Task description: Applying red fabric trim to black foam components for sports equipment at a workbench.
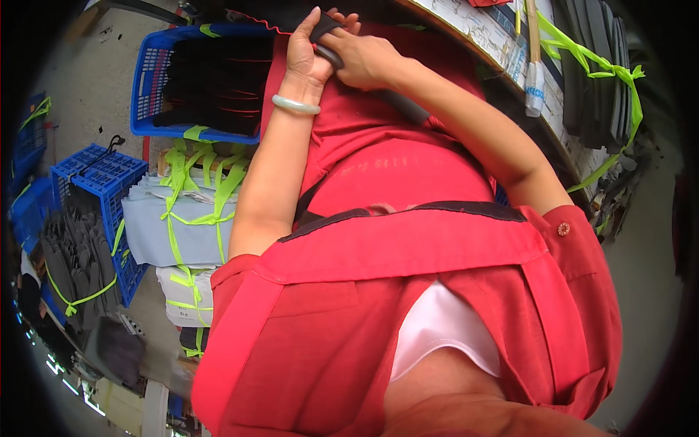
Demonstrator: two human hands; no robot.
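My left hand (307, 52), with a pale bangle on its wrist, is at the top of the head view, palm turned up and fingers curled around a small black cloth piece (325, 28). My right hand (366, 58) comes in from the right and closes on the same piece, its fingers against the left palm. A dark, rounded end of it bulges out below the fingers, and a speck of red shows beside it. Part of the piece is hidden by the hands. A thin red cord (261, 22) runs leftward from near the left hand. Both hands are over my red apron (408, 175).
A blue crate (135, 95) with stacked black, red-edged pieces stands left of my hands. Below it lie light-blue sheets (149, 222) tied with green strips. Another blue crate (131, 167) and grey bundles (80, 255) are farther left. A worktable (502, 44) with tied dark strips (593, 73) stands right.
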